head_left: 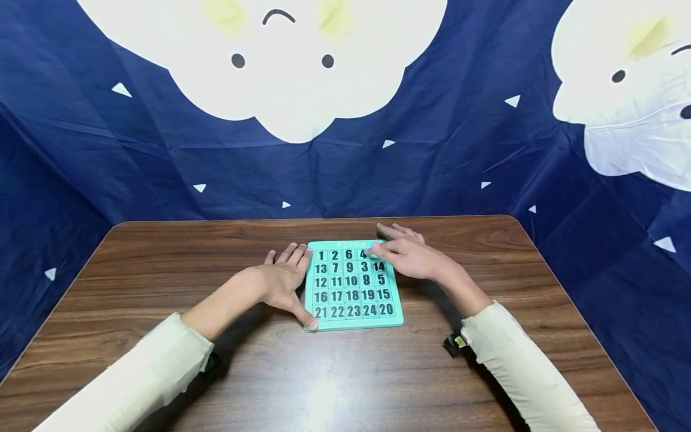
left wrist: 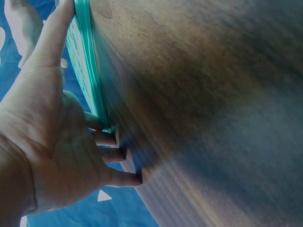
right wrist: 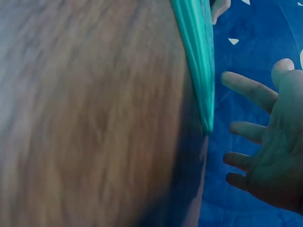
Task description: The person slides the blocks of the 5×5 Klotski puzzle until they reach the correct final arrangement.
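Observation:
A turquoise sliding number puzzle [head_left: 353, 324] lies flat on the wooden table, its numbered tiles set in rows. My left hand [head_left: 281, 282] braces the puzzle's left side with spread fingers, the thumb at the lower left corner. In the left wrist view, the left palm [left wrist: 52, 137] faces the puzzle's edge, and the fingertips reach down to the table. Over the top right corner hovers my right hand [head_left: 412, 255], index finger stretched toward the tile marked 4. That hand hides the top right cell. The right wrist view shows the right fingers [right wrist: 251, 90] extended, apart from the puzzle [right wrist: 196, 61].
The brown wooden table [head_left: 162, 270] ends just behind the puzzle at its back edge. A dark blue cloth [head_left: 345, 174] with white clouds and triangles hangs behind and at the sides. A small dark device [head_left: 455, 344] sits at the right wrist.

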Action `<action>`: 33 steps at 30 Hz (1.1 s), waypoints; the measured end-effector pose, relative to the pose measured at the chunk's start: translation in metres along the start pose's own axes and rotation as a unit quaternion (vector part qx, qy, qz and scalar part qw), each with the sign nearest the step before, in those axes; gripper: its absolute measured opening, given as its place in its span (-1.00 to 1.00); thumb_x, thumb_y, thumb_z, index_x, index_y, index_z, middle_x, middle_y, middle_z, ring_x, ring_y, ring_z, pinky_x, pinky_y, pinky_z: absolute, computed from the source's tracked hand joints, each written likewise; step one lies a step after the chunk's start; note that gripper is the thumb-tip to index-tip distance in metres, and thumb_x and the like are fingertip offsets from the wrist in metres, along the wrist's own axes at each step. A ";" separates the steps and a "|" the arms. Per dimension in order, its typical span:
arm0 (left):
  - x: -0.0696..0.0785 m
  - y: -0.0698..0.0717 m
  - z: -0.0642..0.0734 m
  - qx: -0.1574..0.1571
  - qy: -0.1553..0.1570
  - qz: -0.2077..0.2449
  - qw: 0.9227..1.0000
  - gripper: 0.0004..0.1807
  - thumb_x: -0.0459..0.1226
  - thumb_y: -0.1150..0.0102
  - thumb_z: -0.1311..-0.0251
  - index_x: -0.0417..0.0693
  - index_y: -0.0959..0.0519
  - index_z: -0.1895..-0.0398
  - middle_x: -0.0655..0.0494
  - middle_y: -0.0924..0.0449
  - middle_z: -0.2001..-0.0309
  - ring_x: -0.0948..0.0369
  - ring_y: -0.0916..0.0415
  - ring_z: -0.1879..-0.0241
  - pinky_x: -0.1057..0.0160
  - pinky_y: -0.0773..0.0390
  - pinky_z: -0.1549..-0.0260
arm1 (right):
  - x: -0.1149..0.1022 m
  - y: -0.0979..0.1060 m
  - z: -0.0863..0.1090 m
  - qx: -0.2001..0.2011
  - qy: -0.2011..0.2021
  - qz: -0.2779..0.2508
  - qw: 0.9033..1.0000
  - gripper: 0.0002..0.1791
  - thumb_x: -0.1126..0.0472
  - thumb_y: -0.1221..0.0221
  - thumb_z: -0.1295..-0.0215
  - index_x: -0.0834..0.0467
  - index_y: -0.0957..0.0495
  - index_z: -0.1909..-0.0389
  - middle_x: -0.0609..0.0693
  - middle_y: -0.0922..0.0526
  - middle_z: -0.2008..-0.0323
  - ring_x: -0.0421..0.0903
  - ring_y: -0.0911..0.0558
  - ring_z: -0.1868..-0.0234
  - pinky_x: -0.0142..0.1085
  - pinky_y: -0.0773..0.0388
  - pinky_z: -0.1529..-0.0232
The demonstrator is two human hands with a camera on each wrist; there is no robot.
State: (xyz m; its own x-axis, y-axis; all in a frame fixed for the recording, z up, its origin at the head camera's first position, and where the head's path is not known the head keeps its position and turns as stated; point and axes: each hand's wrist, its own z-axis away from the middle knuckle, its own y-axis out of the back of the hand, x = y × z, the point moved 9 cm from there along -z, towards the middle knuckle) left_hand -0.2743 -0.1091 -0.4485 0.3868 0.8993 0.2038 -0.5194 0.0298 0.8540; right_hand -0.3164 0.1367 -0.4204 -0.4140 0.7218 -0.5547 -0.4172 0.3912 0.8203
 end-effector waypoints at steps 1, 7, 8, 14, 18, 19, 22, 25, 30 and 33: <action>0.000 0.000 0.000 -0.001 0.000 0.000 1.000 0.90 0.64 -0.55 0.16 -0.25 0.38 -0.88 -0.32 0.46 -0.87 -0.28 0.53 -0.87 -0.53 0.28 -0.76 | 0.000 -0.002 -0.002 -0.003 -0.002 -0.001 1.000 -0.30 -0.40 0.22 -0.82 -0.17 -0.75 -0.44 0.15 0.01 -0.88 0.37 0.21 -0.89 0.56 0.34 -0.73; 0.000 -0.001 0.000 -0.004 0.001 -0.002 1.000 0.90 0.65 -0.54 0.15 -0.24 0.39 -0.88 -0.32 0.48 -0.87 -0.28 0.53 -0.87 -0.53 0.30 -0.76 | 0.006 0.002 -0.002 -0.003 -0.025 0.028 0.999 -0.30 -0.41 0.23 -0.82 -0.19 -0.76 -0.42 0.16 0.02 -0.88 0.40 0.22 -0.88 0.52 0.31 -0.74; 0.000 -0.001 0.000 -0.004 0.001 -0.002 1.000 0.90 0.65 -0.54 0.15 -0.25 0.39 -0.88 -0.32 0.48 -0.87 -0.28 0.53 -0.87 -0.53 0.29 -0.76 | 0.007 0.005 -0.001 0.003 -0.031 0.035 0.999 -0.30 -0.39 0.23 -0.83 -0.18 -0.79 -0.38 0.16 0.00 -0.87 0.40 0.20 -0.88 0.51 0.29 -0.74; 0.000 0.001 0.000 -0.002 0.002 -0.002 1.000 0.90 0.64 -0.55 0.16 -0.25 0.38 -0.88 -0.31 0.45 -0.88 -0.28 0.52 -0.87 -0.53 0.28 -0.76 | 0.004 0.010 0.003 0.015 -0.017 0.037 0.999 -0.35 -0.31 0.18 -0.86 -0.15 -0.86 -0.26 0.17 -0.04 -0.87 0.41 0.17 -0.88 0.51 0.27 -0.74; 0.000 0.001 0.001 -0.004 0.003 0.000 1.000 0.90 0.64 -0.56 0.16 -0.25 0.38 -0.88 -0.31 0.46 -0.88 -0.28 0.52 -0.87 -0.53 0.29 -0.76 | -0.009 0.000 0.002 -0.018 0.017 0.010 1.000 -0.42 -0.28 0.12 -0.85 -0.19 -0.88 -0.23 0.13 0.00 -0.88 0.40 0.20 -0.88 0.55 0.31 -0.74; 0.000 0.001 0.001 -0.004 0.003 0.000 1.000 0.90 0.64 -0.56 0.16 -0.25 0.38 -0.87 -0.31 0.46 -0.88 -0.28 0.52 -0.87 -0.53 0.29 -0.76 | -0.010 -0.002 0.001 -0.023 0.018 0.010 1.000 -0.42 -0.29 0.12 -0.85 -0.20 -0.87 -0.23 0.13 0.01 -0.88 0.39 0.21 -0.88 0.55 0.32 -0.74; 0.001 0.001 0.000 -0.004 0.003 -0.001 1.000 0.90 0.64 -0.55 0.16 -0.25 0.39 -0.88 -0.31 0.46 -0.88 -0.28 0.53 -0.87 -0.52 0.29 -0.76 | -0.009 -0.003 -0.002 -0.018 0.006 0.028 0.999 -0.41 -0.32 0.14 -0.84 -0.24 -0.85 -0.27 0.12 0.01 -0.88 0.40 0.21 -0.88 0.54 0.31 -0.74; 0.000 0.000 -0.001 -0.005 0.004 -0.001 1.000 0.90 0.64 -0.55 0.16 -0.24 0.39 -0.88 -0.31 0.47 -0.88 -0.28 0.53 -0.87 -0.52 0.29 -0.76 | -0.008 -0.001 -0.006 -0.002 -0.006 0.051 0.999 -0.40 -0.32 0.17 -0.85 -0.26 -0.82 -0.33 0.15 -0.01 -0.87 0.42 0.18 -0.88 0.53 0.28 -0.74; 0.000 0.000 -0.001 -0.007 0.006 -0.005 1.000 0.91 0.65 -0.54 0.17 -0.24 0.39 -0.88 -0.31 0.48 -0.87 -0.28 0.52 -0.87 -0.53 0.29 -0.76 | -0.016 -0.005 -0.009 -0.011 0.012 0.045 0.999 -0.43 -0.27 0.15 -0.86 -0.23 -0.79 -0.38 0.14 0.01 -0.88 0.41 0.17 -0.88 0.52 0.28 -0.75; 0.000 0.001 0.000 -0.007 0.006 -0.006 1.000 0.91 0.65 -0.54 0.17 -0.24 0.39 -0.88 -0.31 0.49 -0.87 -0.28 0.52 -0.87 -0.53 0.30 -0.76 | -0.022 -0.013 -0.010 -0.040 0.031 0.036 0.998 -0.42 -0.33 0.16 -0.84 -0.27 -0.75 -0.42 0.12 0.06 -0.89 0.40 0.20 -0.88 0.52 0.30 -0.76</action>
State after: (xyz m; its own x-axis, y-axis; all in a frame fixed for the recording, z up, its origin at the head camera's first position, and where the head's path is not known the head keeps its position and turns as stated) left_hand -0.2747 -0.1087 -0.4481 0.3830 0.9044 0.1881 -0.5258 0.0460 0.8494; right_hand -0.3092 0.1099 -0.4202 -0.4924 0.7090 -0.5049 -0.4467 0.2920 0.8457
